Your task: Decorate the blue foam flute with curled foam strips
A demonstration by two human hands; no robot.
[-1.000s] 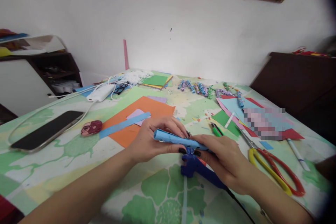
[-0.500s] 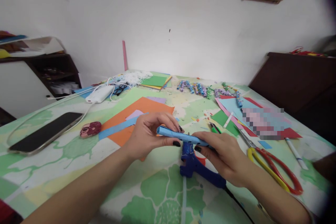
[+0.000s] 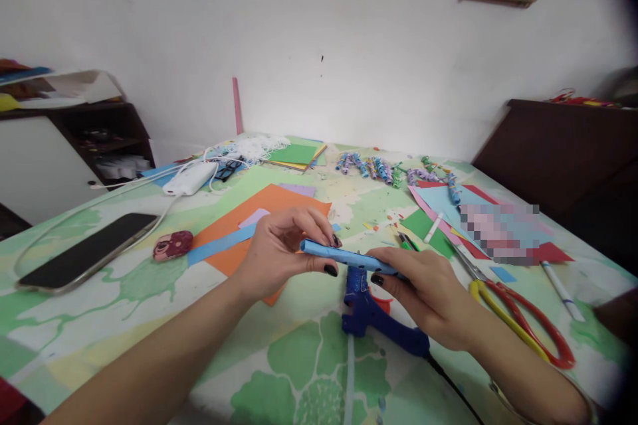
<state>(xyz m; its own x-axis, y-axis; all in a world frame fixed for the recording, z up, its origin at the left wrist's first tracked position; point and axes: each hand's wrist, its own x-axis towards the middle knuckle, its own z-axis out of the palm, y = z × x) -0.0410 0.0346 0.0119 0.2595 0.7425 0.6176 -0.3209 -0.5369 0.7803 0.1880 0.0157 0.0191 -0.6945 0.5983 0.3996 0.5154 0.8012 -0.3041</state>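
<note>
I hold a blue paper roll (image 3: 349, 257) in both hands, in front of me. My left hand (image 3: 279, 249) pinches its 9 o'clock end, thumb on the near side. My right hand (image 3: 431, 292) grips the 3 o'clock end. From the roll, a dark blue glue gun (image 3: 366, 315) sits toward 5 o'clock; I can't tell if they touch. Big scissors (image 3: 532, 329) lie between 3 and 4, orange paper (image 3: 234, 255) at 10, a phone (image 3: 90, 249) at 9.

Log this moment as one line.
left hand: holding blue rolled-paper tube | right hand: holding same tube | nearby: dark-blue plastic glue gun
</note>
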